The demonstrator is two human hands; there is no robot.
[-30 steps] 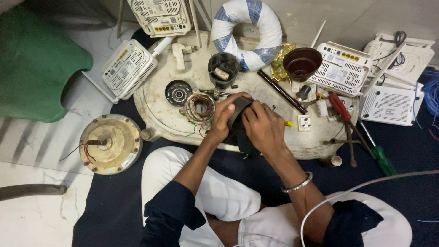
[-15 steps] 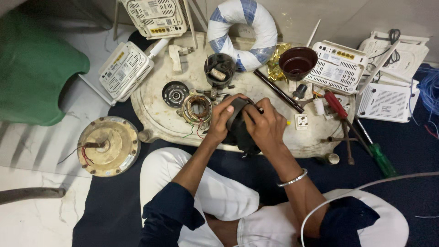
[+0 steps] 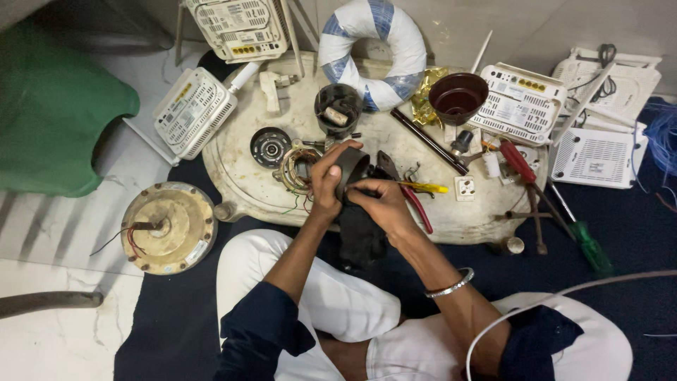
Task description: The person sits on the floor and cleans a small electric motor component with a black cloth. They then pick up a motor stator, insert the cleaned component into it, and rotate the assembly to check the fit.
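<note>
Two hands meet over one big cream-coloured round tray (image 3: 451, 219) that serves as our workbench on the floor, with white router boxes (image 3: 194, 109) fanned around its far edge and a blue-and-white padded ring (image 3: 374, 49) at the top. Off to our left sits a round metal motor housing (image 3: 168, 227) with red and black wires trailing from it. Closer in, a copper-wound stator (image 3: 296, 168) lies on the tray just beside our left hand (image 3: 326, 185), which is curled around a black cylindrical part (image 3: 350, 171), thumb over its rim. Our right hand (image 3: 384, 204) presses a dark cloth (image 3: 361, 236) against the part's lower side, fingers bunched; the cloth hangs down towards our lap. To wipe it well, we judge, the left hand should hold the part steady and turn it slowly. Smallest of all, a yellow-handled screwdriver (image 3: 423, 188) lies just past our right knuckles.
</note>
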